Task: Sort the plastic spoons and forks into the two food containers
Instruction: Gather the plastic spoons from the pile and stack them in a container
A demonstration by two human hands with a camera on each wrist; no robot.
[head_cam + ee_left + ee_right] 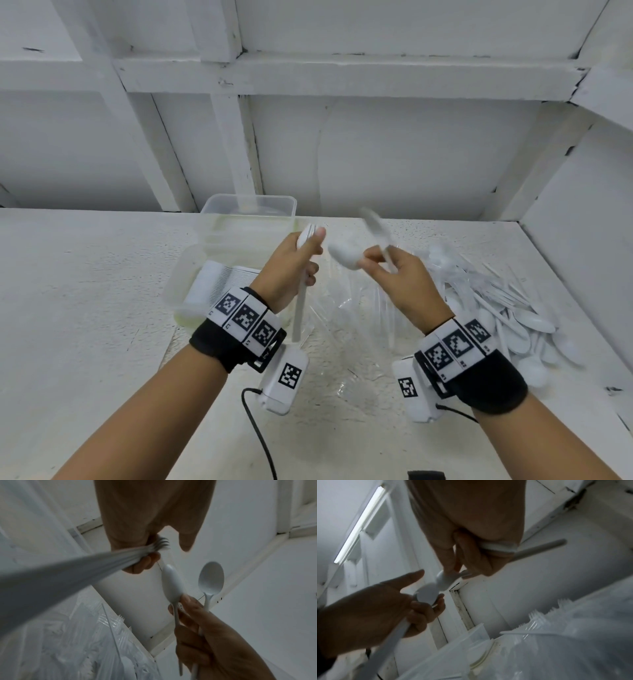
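Both forearms reach in from the near edge of the tabletop [85, 291], each with a black wrist strap carrying square-coded markers and a small white camera unit.

Left hand [291, 270]: fingers curled round a bunch of white plastic forks [301, 308], tines up by the thumb, handles pointing down past the wrist. Left wrist view shows the tines [161, 543] sticking out above the curled fingers; count of forks cannot be told.

Right hand [400, 277]: fingers closed on two white plastic spoons. One spoon [344, 255] points its bowl left toward the left hand; the second spoon [375, 229] angles up and away, blurred. Left wrist view shows both bowls clear of the fingers.

Hands are raised above the tabletop, near each other, not touching.

Two clear food containers stand left of centre: far container [248, 209] at the back edge, near container [191, 287] just in front of it and partly behind the left hand, holding a stacked row of white cutlery.

Clear plastic bag [346, 329] lies crumpled under the hands. Loose pile of white spoons and forks [507, 308] spreads toward the right edge of the tabletop.
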